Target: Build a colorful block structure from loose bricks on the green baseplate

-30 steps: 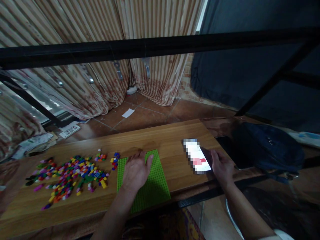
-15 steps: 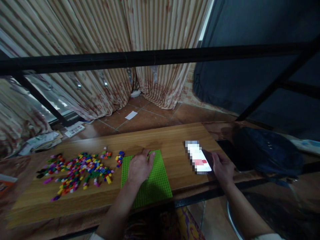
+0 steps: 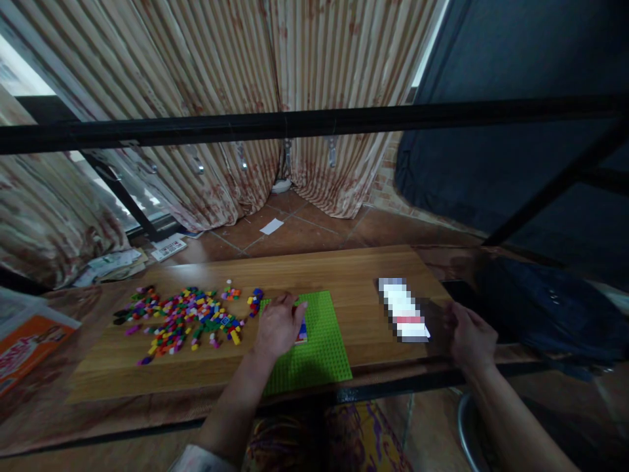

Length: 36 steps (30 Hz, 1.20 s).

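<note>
My left hand rests over the upper left of a green studded baseplate, its thumb spread out to the right and its fingers forward. Part of a small blue and pink brick piece shows on the plate beside the palm; the rest of it is hidden under the hand. To the right, my right hand hovers by the table's right end with its fingers curled in, and I see nothing in it. A lit phone, its screen blurred out, lies left of that hand, apart from it.
Many small coloured bricks are heaped on the left of the wooden table. A small brick cluster sits by the plate's left corner. At far left stands a box with an orange label; a dark bag is at right.
My right hand has drawn back to the right, away from the phone's edge. My left hand stays over the plate, and brick colours now show beside it. The view has shifted left.
</note>
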Motion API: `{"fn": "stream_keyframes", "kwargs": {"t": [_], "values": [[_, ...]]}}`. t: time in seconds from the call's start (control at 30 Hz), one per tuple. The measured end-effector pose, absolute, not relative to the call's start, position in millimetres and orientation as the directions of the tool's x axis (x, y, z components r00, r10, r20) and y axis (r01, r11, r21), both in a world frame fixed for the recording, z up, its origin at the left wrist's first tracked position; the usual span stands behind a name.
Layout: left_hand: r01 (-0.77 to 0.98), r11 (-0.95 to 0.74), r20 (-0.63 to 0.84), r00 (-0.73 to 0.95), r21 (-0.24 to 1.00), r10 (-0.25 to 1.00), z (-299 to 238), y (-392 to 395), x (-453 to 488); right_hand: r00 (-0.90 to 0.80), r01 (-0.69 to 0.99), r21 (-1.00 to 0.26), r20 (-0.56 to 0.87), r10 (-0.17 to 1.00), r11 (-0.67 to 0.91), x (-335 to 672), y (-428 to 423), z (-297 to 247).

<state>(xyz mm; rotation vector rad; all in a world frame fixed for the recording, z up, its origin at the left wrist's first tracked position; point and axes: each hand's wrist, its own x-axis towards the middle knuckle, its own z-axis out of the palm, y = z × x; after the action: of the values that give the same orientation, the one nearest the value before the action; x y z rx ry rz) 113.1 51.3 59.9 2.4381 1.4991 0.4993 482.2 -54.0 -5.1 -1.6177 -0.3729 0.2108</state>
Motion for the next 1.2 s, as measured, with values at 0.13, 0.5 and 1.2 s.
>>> {"fn": "stream_keyframes", "kwargs": {"t": [0.13,0.5,1.2], "values": [[0.822,-0.402,0.120,0.388,0.404,0.914,60,54,118,0.900,0.297,-0.931,0.198,0.389,-0.212,453,-73,17],[0.387,-0.220,0.175,0.149,0.895,0.973,50,49,113,0.297,0.516,-0.856,0.138,0.945,-0.038,327,-70,7],[-0.038,0.119,-0.122,-0.081,0.992,0.989,18,1,108,0.264,0.216,-0.976,0.041,0.964,-0.017,214,0,17]]}}
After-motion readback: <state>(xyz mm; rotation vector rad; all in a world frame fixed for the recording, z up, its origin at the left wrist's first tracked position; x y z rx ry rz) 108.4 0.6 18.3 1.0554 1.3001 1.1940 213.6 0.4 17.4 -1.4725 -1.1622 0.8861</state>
